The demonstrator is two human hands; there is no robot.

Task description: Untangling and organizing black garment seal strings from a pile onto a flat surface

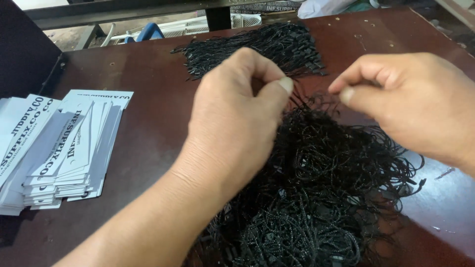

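Across the whole frame lies a dark reddish-brown wooden table (pixel 143 148), its surface scuffed and dotted with small pale marks near the upper right. In the lower centre and right of the frame sits a large tangled heap of thin black looped cords (pixel 321 198), each apparently ending in a small black plastic fastener, spreading from the middle of the picture down to the bottom edge. A second, flatter bundle of the same black cords (pixel 262 49) lies at the top centre, its strands running mostly one way. At the left edge rest fanned stacks of white rectangular card tags with dark print (pixel 64 148), lying flat and well apart from the cords.

The left hand (pixel 237 113) reaches in from the lower left, its forearm crossing the near edge of the big heap; thumb and forefinger are pinched narrowly together over the heap's upper end (the hand's own back hides what lies between them, so I cannot tell whether a cord is caught there). The right hand (pixel 410 104) comes in from the right edge, thumb and forefinger likewise pinched close, with fine black strands running toward its fingertips just above the heap.
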